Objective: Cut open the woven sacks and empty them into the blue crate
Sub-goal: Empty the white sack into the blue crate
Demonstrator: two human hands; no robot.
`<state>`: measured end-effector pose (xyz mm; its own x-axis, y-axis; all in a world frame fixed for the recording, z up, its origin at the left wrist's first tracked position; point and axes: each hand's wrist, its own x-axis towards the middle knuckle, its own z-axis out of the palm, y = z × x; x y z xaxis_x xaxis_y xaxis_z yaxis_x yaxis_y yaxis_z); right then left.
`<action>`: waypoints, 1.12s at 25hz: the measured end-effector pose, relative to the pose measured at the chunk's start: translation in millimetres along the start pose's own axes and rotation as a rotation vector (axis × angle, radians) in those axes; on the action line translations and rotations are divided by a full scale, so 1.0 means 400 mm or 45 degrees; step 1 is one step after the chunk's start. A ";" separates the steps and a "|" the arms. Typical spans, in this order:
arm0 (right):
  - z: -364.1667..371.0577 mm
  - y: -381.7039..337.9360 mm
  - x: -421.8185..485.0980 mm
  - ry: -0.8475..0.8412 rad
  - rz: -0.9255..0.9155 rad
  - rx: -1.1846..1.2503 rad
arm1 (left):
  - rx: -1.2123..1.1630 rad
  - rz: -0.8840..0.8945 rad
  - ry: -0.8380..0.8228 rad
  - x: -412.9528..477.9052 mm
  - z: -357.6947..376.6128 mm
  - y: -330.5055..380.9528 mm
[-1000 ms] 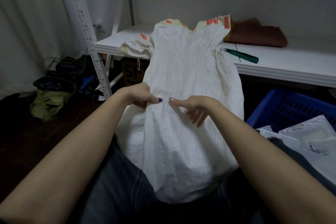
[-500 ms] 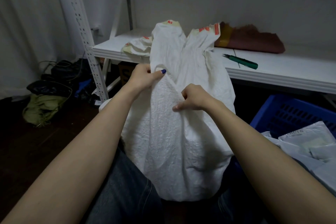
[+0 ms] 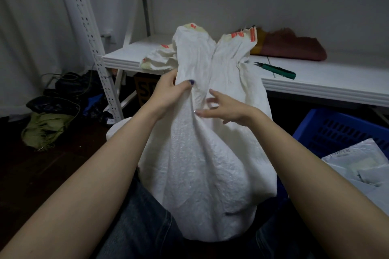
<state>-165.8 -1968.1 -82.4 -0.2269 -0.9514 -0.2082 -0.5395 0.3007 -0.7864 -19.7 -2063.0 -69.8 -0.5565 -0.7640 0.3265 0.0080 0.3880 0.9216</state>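
Sack (image 3: 200,164): stands between our legs.
Left hand (image 3: 168,92): we grip the sack's neck.
Right hand (image 3: 225,108): fingers spread, touching the sack.
Crate (image 3: 336,130): right of the sack.

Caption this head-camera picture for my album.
Left hand grips white sack, right hand open over it, blue crate beside.

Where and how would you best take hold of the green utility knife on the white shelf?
Grip the green utility knife round mid-handle, from above and the right: it lies flat on the white shelf, thin blade end pointing left towards the white woven sack.
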 end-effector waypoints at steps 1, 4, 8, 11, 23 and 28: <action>0.012 -0.005 0.000 -0.108 -0.038 -0.028 | -0.048 0.053 0.036 0.002 0.006 0.008; 0.043 -0.010 0.028 -0.031 -0.245 -0.028 | -0.098 0.133 0.076 0.010 0.015 0.021; 0.052 -0.009 0.049 0.268 -0.288 -0.309 | -0.068 0.203 0.114 0.010 0.010 0.028; 0.028 -0.020 0.039 0.443 -0.288 -0.369 | 0.071 0.223 0.141 0.005 -0.005 0.021; -0.069 -0.045 -0.022 1.141 -0.441 -0.221 | 0.937 0.318 0.144 -0.024 -0.043 -0.043; -0.071 -0.070 -0.040 1.249 -0.582 -0.016 | 1.473 -0.062 -0.588 -0.036 -0.001 -0.094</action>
<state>-170.2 -1959.4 -40.4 -0.5492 -0.5077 0.6637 -0.7446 -0.0631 -0.6645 -11.7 -2066.8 -109.0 -0.7774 -0.6286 -0.0229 -0.6259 0.7693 0.1284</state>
